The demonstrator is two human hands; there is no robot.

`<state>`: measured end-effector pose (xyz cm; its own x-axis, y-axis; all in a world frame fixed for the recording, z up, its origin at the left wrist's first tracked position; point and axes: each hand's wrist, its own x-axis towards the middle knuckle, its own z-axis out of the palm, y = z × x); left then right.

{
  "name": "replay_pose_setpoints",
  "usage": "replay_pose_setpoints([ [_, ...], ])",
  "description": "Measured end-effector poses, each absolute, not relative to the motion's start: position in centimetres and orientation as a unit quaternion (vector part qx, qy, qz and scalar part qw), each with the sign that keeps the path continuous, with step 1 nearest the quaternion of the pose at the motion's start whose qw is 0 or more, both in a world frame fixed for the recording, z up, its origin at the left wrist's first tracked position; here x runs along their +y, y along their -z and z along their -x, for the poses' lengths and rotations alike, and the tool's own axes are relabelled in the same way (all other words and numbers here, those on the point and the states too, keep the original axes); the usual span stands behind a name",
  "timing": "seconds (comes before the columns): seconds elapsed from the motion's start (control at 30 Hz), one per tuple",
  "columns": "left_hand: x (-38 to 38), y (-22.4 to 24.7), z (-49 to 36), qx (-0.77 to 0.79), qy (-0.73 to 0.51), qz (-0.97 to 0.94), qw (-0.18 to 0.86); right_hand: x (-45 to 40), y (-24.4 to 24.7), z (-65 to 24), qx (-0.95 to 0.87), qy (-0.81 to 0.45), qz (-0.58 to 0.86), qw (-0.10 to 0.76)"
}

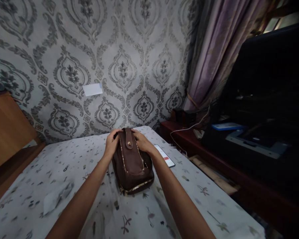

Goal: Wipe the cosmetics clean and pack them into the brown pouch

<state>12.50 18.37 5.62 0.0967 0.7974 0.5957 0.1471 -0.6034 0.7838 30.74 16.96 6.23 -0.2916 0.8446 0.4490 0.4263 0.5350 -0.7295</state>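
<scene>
A dark brown bag (133,159) with gold zips and a snap-button flap lies on the white patterned cloth (72,169). My left hand (112,143) grips its far left edge, with fingers curled over the top. On the far right side, my right hand (141,141) holds the bag, its fingers bent near the flap. Some fingertips of both hands are hidden behind the bag. Just right of the bag, partly behind my right wrist, lies a phone (167,158) with a lit screen.
A crumpled pale item (55,198) lies at the left on the cloth. Wooden furniture (11,129) stands at the far left. Along the right are a dark red table (169,131) with a white cable, a large dark screen (269,86) and a blue-edged object (228,126).
</scene>
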Motion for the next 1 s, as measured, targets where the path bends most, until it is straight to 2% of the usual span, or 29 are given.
replay_pose_setpoints([
  [0.43, 11.4, -4.9, -12.3, 0.346, -0.544, -0.736, 0.209, 18.4, -5.0, -31.5, -0.735, -0.29, 0.393, 0.47],
  [0.8, 5.4, -2.9, -13.5, 0.323, -0.438, -0.839, -0.004, 17.4, -4.7, -31.6, -0.698, -0.311, 0.365, 0.532],
  [1.0, 5.9, -2.1, -13.8, 0.325, -0.447, -0.833, -0.038, 16.3, -4.1, -31.7, -0.647, -0.289, 0.407, 0.576],
])
